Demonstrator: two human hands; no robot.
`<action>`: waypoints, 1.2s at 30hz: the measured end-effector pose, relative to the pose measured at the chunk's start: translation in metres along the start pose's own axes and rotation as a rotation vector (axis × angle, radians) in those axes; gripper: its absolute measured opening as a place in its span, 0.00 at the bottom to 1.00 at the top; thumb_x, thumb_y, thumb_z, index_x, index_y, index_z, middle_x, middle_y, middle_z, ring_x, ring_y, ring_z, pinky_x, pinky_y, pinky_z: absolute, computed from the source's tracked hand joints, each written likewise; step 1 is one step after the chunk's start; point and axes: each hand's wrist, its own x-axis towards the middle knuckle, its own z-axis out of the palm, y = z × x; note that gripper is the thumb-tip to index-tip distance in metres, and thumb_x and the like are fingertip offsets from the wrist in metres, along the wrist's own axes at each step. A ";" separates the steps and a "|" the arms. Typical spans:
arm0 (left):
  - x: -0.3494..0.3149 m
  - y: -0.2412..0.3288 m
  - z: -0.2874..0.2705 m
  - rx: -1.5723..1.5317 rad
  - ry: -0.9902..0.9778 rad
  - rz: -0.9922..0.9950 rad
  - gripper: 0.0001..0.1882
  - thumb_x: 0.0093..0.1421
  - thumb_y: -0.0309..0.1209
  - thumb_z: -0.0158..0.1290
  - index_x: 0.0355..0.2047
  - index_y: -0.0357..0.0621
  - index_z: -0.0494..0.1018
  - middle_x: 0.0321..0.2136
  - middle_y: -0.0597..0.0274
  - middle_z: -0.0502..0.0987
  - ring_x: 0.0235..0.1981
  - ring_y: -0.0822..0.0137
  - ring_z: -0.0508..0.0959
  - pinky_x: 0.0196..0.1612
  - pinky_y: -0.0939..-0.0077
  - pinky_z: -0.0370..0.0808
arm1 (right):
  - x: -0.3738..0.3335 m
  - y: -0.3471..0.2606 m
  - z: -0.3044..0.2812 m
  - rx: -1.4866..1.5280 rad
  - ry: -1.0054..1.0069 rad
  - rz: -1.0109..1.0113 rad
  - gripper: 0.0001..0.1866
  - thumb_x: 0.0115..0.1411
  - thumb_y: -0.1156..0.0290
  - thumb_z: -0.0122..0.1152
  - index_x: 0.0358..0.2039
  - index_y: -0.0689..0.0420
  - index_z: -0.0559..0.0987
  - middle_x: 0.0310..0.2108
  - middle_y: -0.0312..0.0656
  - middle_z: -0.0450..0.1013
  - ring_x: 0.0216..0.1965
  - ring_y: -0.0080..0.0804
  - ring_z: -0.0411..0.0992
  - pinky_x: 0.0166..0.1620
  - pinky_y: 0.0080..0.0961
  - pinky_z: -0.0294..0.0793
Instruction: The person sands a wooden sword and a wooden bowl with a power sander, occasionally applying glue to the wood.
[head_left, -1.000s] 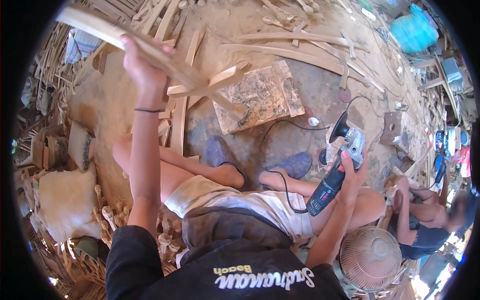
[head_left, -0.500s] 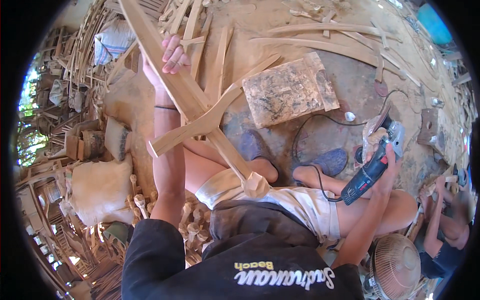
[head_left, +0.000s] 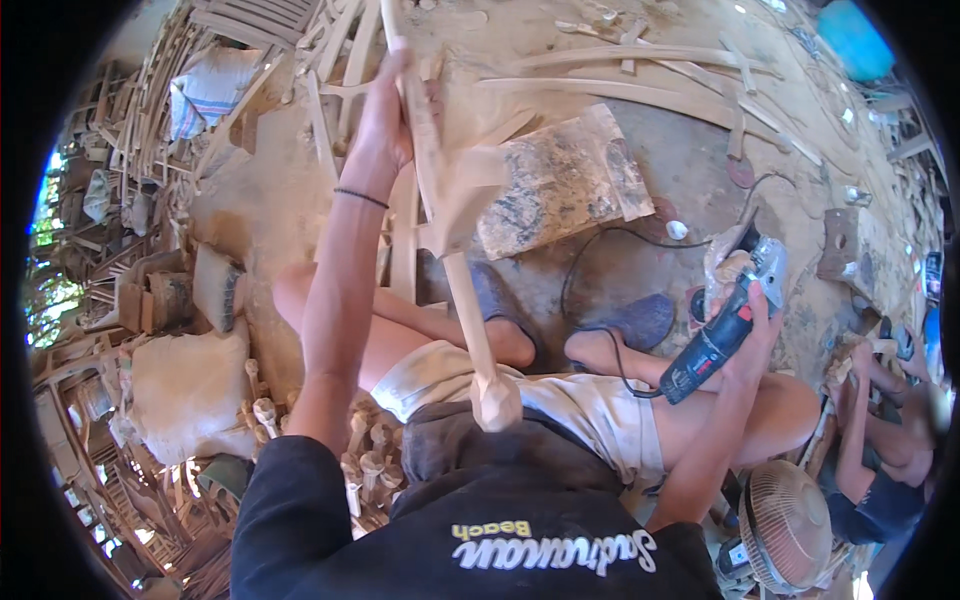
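Note:
A pale wooden sword [head_left: 468, 305] stands before me, its blade pointing to the far side and its faceted pommel [head_left: 497, 402] over my lap. Fingers wrapped round the blade, my left hand [head_left: 395, 115] grips it well beyond the crossguard. The curved crossguard [head_left: 468, 195] is smeared by motion, and the blade appears nearly edge-on. Off to the right, my right hand [head_left: 762, 315] holds a dark blue angle grinder [head_left: 708, 350] by its body, with the disc end pointing away from me. The grinder is apart from the sword. Whether its disc spins cannot be seen.
A worn wooden block [head_left: 560, 180] lies beyond my feet. The grinder's black cord [head_left: 567, 285] loops across the floor beside it. Long wooden blades [head_left: 640, 90] are scattered at the far side. A fan [head_left: 785, 525] and another person [head_left: 885, 440] are at right; carved pieces [head_left: 372, 465] crowd the left.
My left hand has turned the sword about its length and swung its blade rightward, from a broad face to nearly edge-on. The grinder stays at the right in my right hand.

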 end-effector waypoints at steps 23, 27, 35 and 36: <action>-0.049 -0.221 -0.069 1.762 0.291 0.392 0.55 0.69 0.70 0.52 0.74 0.28 0.59 0.76 0.35 0.58 0.79 0.39 0.56 0.77 0.30 0.53 | 0.033 0.006 0.086 -0.204 -0.011 -0.200 0.43 0.65 0.76 0.76 0.76 0.53 0.61 0.49 0.46 0.78 0.31 0.29 0.79 0.33 0.28 0.82; -0.080 -0.209 -0.134 1.505 -0.062 -0.313 0.47 0.67 0.69 0.56 0.58 0.30 0.76 0.53 0.33 0.83 0.58 0.37 0.81 0.61 0.45 0.77 | 0.030 0.022 0.118 -0.418 -0.088 -0.253 0.44 0.64 0.73 0.78 0.76 0.53 0.63 0.63 0.46 0.71 0.46 0.34 0.81 0.40 0.34 0.85; -0.104 -0.251 -0.149 1.119 -0.243 0.050 0.24 0.70 0.50 0.61 0.44 0.36 0.77 0.32 0.36 0.83 0.37 0.34 0.83 0.41 0.43 0.77 | 0.015 0.062 0.179 -1.148 -0.369 -0.525 0.45 0.62 0.54 0.78 0.75 0.41 0.64 0.52 0.57 0.83 0.49 0.58 0.85 0.52 0.48 0.83; -0.106 -0.258 -0.146 1.112 -0.252 0.066 0.23 0.71 0.48 0.60 0.43 0.36 0.77 0.32 0.36 0.83 0.36 0.33 0.83 0.41 0.42 0.77 | 0.009 0.064 0.188 -1.213 -0.406 -0.448 0.45 0.62 0.52 0.77 0.75 0.40 0.64 0.50 0.58 0.84 0.49 0.61 0.84 0.51 0.49 0.83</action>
